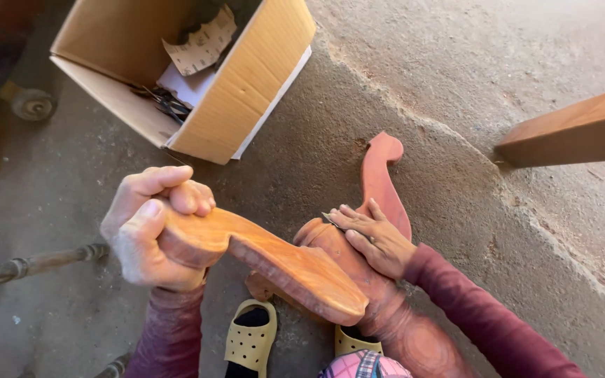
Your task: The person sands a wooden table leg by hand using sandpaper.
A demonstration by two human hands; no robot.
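My left hand (pixel 152 234) grips the curved end of a carved reddish-brown wooden leg (pixel 281 266) that sweeps right and toward me. That leg joins a turned wooden column (pixel 386 308) lying across my lap. My right hand (pixel 376 238) lies flat on the top of the column and presses a small grey piece of sandpaper (pixel 330 221) against the wood. A second carved leg (pixel 381 178) points away from me beyond the right hand, its scrolled tip near the concrete floor.
An open cardboard box (pixel 246 91) with sandpaper sheets and dark metal tools stands at the upper left. A wooden beam (pixel 575 129) juts in from the right. A turned spindle (pixel 33 264) lies at left. Yellow perforated clogs (pixel 250 343) are on my feet.
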